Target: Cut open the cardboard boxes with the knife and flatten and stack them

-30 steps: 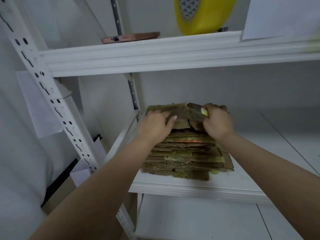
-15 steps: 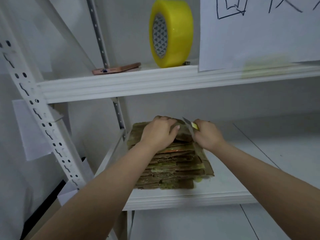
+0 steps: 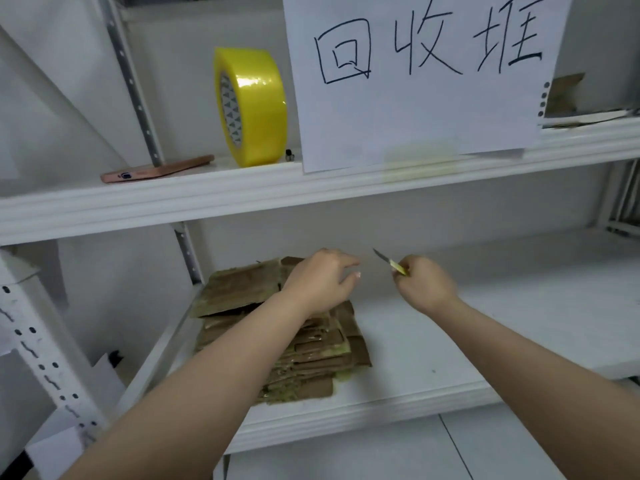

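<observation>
One tall stack of flattened cardboard (image 3: 277,327) sits toward the left end of the lower shelf (image 3: 485,341), reaching close to that shelf's front edge, with its top sheet lying a little askew and jutting toward the left rear upright. Above it, on the upper shelf (image 3: 207,195), a paper sign (image 3: 415,98) hangs over the front edge, a roll of yellow tape (image 3: 252,105) stands on its edge beside the sign, and a phone (image 3: 156,172) lies flat near the left end. The left hand (image 3: 320,282) hovers over the right rear part of the stack's top, fingers loosely spread and holding nothing; whether it touches the cardboard I cannot tell. The right hand (image 3: 424,287) is just to the right of the stack, above bare shelf, its fingers curled round the knife (image 3: 389,261), whose blade points up and leftward toward the left hand's fingertips. So the stack lies directly below the left hand, the nearer one, and any further squaring of it probably falls to that hand.
</observation>
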`<state>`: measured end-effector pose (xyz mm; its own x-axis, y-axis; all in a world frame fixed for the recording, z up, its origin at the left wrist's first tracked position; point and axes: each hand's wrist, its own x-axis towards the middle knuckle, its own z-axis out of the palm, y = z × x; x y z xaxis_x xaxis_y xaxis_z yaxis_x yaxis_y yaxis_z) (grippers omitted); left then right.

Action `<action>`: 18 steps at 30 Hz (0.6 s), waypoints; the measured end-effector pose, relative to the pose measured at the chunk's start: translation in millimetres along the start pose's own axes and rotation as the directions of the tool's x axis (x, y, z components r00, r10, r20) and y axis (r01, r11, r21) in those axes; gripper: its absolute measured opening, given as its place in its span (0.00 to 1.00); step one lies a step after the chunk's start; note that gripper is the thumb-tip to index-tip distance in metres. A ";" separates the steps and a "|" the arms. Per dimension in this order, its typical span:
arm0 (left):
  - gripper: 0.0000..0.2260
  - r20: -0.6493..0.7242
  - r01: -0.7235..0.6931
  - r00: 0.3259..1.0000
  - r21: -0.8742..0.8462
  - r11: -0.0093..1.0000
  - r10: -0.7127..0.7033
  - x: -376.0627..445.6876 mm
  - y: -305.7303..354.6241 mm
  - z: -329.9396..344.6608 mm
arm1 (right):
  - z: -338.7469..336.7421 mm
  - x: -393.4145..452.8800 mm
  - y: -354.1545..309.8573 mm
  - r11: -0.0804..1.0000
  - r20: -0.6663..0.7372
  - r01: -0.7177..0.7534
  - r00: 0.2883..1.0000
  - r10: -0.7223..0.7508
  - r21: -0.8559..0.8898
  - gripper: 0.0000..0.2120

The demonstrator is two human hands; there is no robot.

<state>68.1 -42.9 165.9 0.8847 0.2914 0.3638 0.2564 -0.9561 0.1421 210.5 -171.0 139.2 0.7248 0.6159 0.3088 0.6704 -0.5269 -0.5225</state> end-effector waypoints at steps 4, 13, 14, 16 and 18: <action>0.18 0.037 -0.015 0.999 -0.029 0.999 0.016 26.0 21.9 26.7 | -10.3 12.1 42.6 0.997 0.023 -0.072 0.997 0.073 -0.042 0.10; 0.19 0.120 0.095 0.989 -0.083 0.992 -0.085 89.5 74.7 132.1 | -6.6 55.9 158.7 0.996 0.206 -0.062 0.976 0.074 -0.067 0.18; 0.19 0.134 0.129 0.984 -0.082 0.988 -0.118 93.7 78.2 145.2 | -3.9 60.8 171.7 0.996 0.244 -0.054 0.967 0.068 -0.065 0.17; 0.20 0.131 0.206 0.972 -0.074 0.976 -0.196 98.5 82.6 170.3 | 5.7 70.3 196.2 0.998 0.317 -0.037 0.947 0.053 -0.054 0.15; 0.21 0.120 0.284 0.954 -0.076 0.956 -0.274 97.5 86.5 192.4 | 21.3 79.6 216.6 0.998 0.374 0.011 0.927 0.011 -0.057 0.13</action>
<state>251.4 -103.5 36.6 0.8207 0.5359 0.1982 0.4664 -0.8287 0.3092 409.9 -223.6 33.6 0.6199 0.7845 -0.0164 0.6865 -0.5523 -0.4729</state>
